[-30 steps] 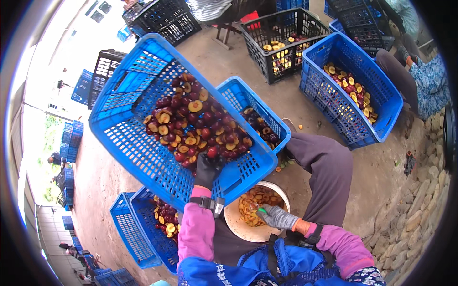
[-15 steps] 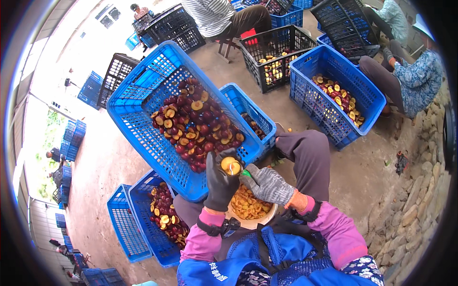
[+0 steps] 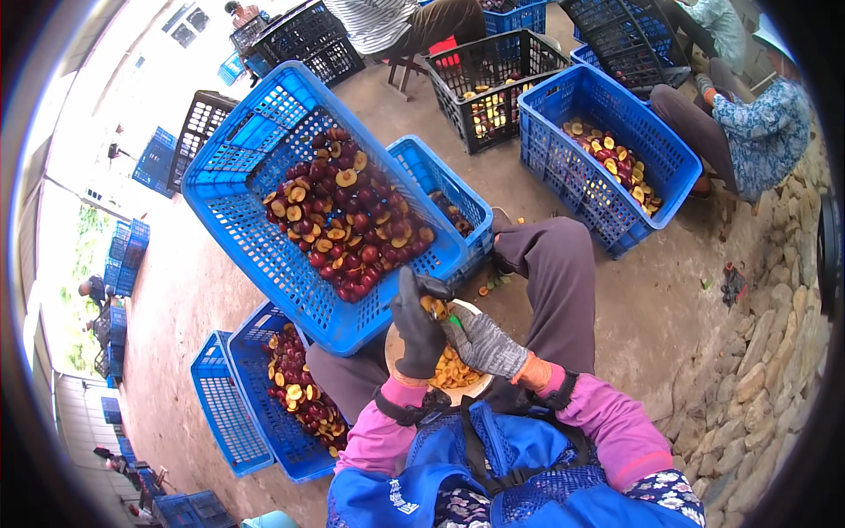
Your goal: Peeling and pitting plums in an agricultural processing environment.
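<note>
Head view is showing a seated person working over a pale round bowl that is resting on the lap, between the knees. Taking that bowl as the landmark: the left hand, in a dark glove, is hovering just above the bowl's far-left rim, its fingers curled closed around a small halved plum whose yellow flesh is showing at the top of the grip. The right hand, in a grey knit glove, is lying against the left hand over the bowl's centre; its fingers are bent inward, and something small and green is showing beside them, but whether they are gripping a tool cannot be told from this angle. In my judgement the fruit is being held directly over the bowl so that whatever comes away drops straight in; orange-yellow pieces are already lying in the bowl.

Immediately beyond the bowl, a large blue crate is tilting toward the person, seemingly propped so that its dark red plums, some cut open, are sliding to the near edge within easy reach. Left of the bowl and lower, a second blue crate of halved plums is sitting on the concrete floor. Far beyond the bowl, other people are sitting among further crates, blue and black, also holding fruit.
</note>
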The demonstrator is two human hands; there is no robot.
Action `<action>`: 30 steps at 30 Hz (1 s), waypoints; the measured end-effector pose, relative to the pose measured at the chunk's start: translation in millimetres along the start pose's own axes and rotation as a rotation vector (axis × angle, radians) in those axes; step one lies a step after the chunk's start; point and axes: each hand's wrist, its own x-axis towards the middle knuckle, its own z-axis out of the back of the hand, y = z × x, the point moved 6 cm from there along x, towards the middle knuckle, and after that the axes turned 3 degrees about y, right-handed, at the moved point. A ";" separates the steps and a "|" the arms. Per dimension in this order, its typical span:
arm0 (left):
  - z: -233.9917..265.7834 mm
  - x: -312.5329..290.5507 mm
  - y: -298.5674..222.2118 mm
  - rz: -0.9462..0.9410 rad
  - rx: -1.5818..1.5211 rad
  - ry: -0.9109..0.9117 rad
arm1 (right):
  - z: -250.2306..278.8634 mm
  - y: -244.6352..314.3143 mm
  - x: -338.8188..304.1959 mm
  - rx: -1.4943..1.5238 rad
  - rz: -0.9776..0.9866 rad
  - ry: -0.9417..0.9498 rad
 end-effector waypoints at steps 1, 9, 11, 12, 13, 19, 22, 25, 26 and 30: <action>0.6 -0.1 2.0 -0.030 -0.015 -0.001 | 0.8 -2.3 0.1 0.038 0.000 -0.018; 3.0 0.9 0.6 0.010 0.028 0.005 | -8.7 -4.3 2.2 -0.149 -0.048 0.318; 3.2 1.7 -0.2 0.031 0.047 0.022 | -18.7 -12.4 -8.4 -0.206 0.130 0.166; 4.0 2.8 0.3 0.041 0.054 0.028 | -17.9 -10.1 -8.0 -0.174 0.156 0.131; 4.1 4.2 -1.2 0.024 0.045 0.060 | -16.8 -7.9 -7.5 -0.142 0.185 0.097; -2.6 10.9 -4.8 0.042 0.020 0.201 | -13.6 2.5 -3.4 -0.108 0.224 0.141; -7.6 14.8 -4.2 0.116 -0.026 0.244 | -30.2 -14.4 -17.6 -0.302 0.406 0.075; -11.6 14.9 0.4 0.057 -0.211 0.166 | -36.7 -23.7 -18.1 -0.270 0.334 0.090; -14.3 13.8 -1.6 0.026 -0.241 0.155 | -36.1 -26.7 -17.7 -0.226 0.262 0.136; -20.2 7.9 -7.3 -0.062 0.011 0.395 | -13.9 -8.3 -10.4 0.035 -0.019 0.380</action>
